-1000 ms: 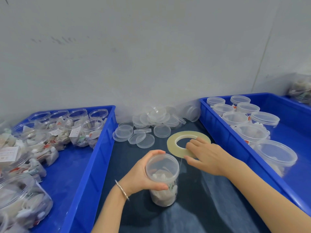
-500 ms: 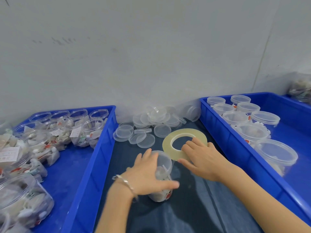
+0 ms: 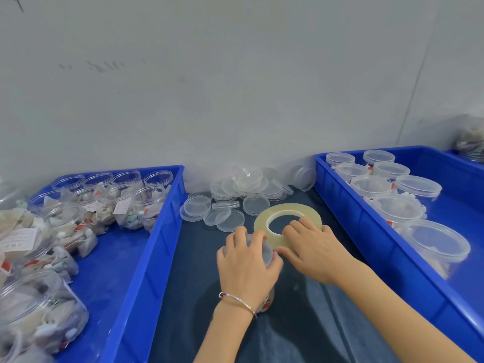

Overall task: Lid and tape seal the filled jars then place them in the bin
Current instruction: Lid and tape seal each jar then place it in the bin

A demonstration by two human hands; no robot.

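The jar (image 3: pixel 264 297) stands upright in the middle of the dark-covered desk (image 3: pixel 301 323), near its front edge, between two blue bins. The left hand (image 3: pixel 246 265) covers its lidded top, fingers curled down around the rim and gripping it. Touching the jar's far right side lies the tape roll (image 3: pixel 288 213), flat on the desk; the right hand (image 3: pixel 314 250) rests on its near edge, fingers bent over the ring and holding it, thumb beside the jar. Loose clear lids (image 3: pixel 243 195) lie piled toward the desk's back edge by the wall. The left bin (image 3: pixel 146 258) holds open filled jars; the right bin (image 3: pixel 366 247) holds lidded ones.
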